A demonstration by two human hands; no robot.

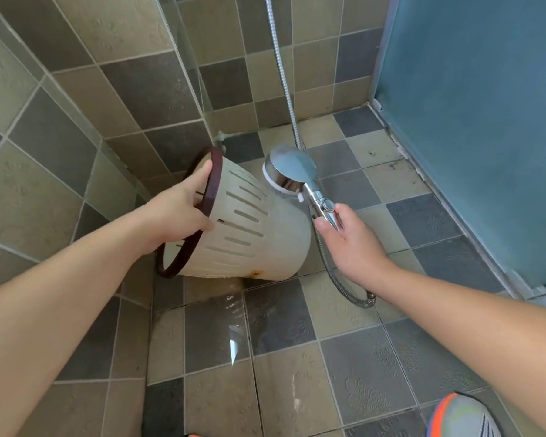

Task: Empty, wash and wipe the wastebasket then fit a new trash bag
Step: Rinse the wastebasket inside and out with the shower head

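Left grip clasps tilted wastebasket rim — right grip grasps showerhead.

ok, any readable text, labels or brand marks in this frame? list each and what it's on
None can be read.
Small yellow sticker low on the white wastebasket, near its base: dark marks on it, too small and blurred to read.
Shower head and its handle: no legible brand or marking.

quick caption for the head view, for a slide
Left hand tilts a slotted white wastebasket by its dark rim while the right hand aims a chrome shower head at it.
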